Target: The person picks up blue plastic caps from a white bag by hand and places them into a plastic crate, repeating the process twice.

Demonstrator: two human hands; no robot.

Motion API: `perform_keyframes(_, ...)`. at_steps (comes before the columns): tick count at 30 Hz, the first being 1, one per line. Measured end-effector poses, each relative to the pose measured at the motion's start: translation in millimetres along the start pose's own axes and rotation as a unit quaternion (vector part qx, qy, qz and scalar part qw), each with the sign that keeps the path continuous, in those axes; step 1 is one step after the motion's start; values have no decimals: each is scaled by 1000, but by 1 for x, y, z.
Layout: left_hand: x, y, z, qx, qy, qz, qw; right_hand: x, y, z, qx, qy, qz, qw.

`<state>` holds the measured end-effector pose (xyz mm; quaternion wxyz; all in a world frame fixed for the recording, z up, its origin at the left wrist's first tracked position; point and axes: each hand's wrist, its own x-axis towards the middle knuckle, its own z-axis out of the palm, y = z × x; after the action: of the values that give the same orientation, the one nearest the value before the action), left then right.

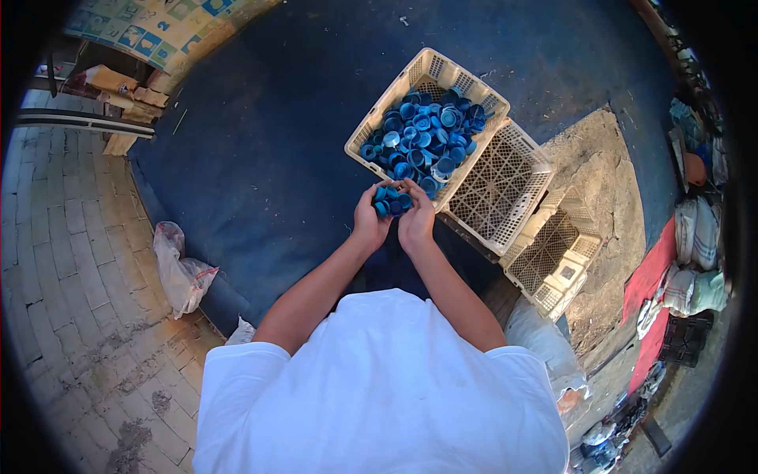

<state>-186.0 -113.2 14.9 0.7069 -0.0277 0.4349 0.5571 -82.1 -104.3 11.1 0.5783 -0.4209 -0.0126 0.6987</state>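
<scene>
Cupped together, my left hand (369, 215) and my right hand (417, 216) hold a small heap of blue caps (392, 202) between them. Both hands are at the near edge of a cream plastic crate (364, 130). Inside that crate lies a large pile of blue bottle caps (422, 126), mostly dark and mid blue, with a few paler ones. The caps in my hands show from above, with the palms hidden under them.
Right of the full crate stand a second crate (499, 178) and a smaller cream crate (550, 251). A whitish plastic bag (180, 268) lies at the left on the brick paving (71, 237). Sacks (695, 233) line the right side. Blue sheeting (260, 134) covers the ground.
</scene>
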Motion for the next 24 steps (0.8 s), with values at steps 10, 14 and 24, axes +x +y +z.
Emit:
perform_keyframes(10,89,41,18,-6,49,-3,999,94,4,54,-64,59,24,996)
perform_keyframes(14,125,52,0,-2,20,-39,999,115,12,63,-51,102,60,992)
perform_keyframes(24,181,73,-11,32,83,-112,990,174,62,48,-109,149,45,982)
